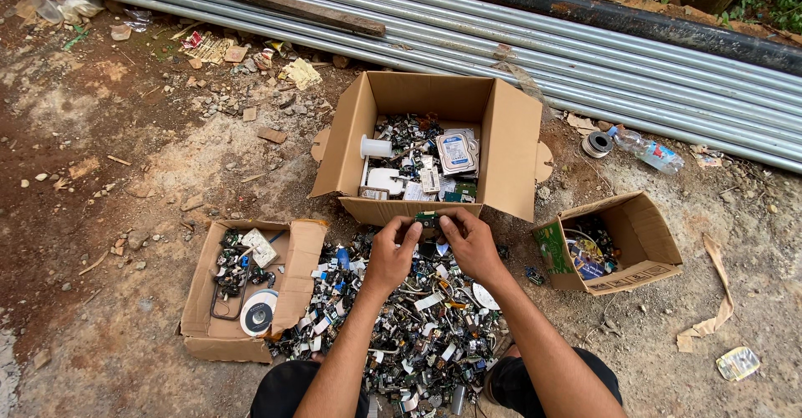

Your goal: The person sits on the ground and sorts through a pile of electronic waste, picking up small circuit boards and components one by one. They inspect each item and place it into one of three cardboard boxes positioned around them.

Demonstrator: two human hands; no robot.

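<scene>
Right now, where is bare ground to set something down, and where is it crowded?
Bare dirt lies left of the flat box and between the big box and small box. Crowded: the scrap pile under the left hand and right hand.

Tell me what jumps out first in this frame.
The heap of small electronic scrap on the dirt in front of the person, with both hands meeting above it: the left hand and right hand pinch a small green circuit board. Three open cardboard boxes ring the heap: a large box ahead, a flat box left, a small box right.
</scene>
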